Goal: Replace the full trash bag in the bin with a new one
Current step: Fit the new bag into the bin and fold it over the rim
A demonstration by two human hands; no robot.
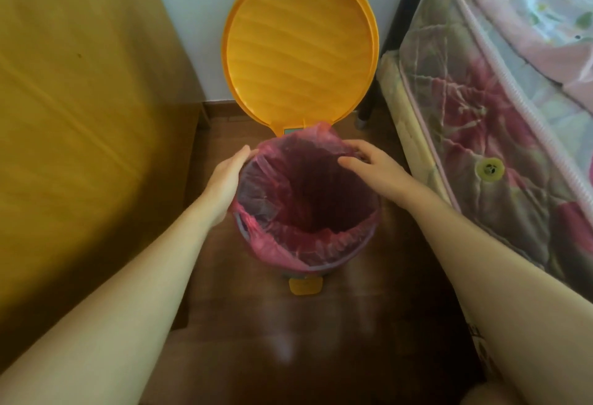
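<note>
Trash bag point(308, 244), thin and pink, lines the bin point(241, 223), its mouth folded out over the rim all the way round and bunched loosely at the near side. Nothing shows inside the bag but its own dark, creased interior. The bin stands on a dark wooden floor point(288, 334), with its round yellow lid point(300, 48) tipped up and back against the white wall behind it. A yellow foot pedal point(305, 286) sticks out from the bin's base on the near side. No brand or writing can be read on the bin; a small pale patch at the lid's hinge is too blurred to make out.

Left hand point(226, 176) lies flat along the bin's left rim, palm pressed to the plastic, fingers straight and close together, gripping nothing. Right hand point(369, 160) reaches over the bin's far right rim, fingers spread and slightly curled, fingertips touching the raised edge of the bag; whether they pinch it, I cannot tell. Both forearms are bare and stretched forward.

Left of the bin stands a yellow-brown cabinet point(80, 99); right of it, a floral mattress point(481, 115) wrapped in clear plastic.
</note>
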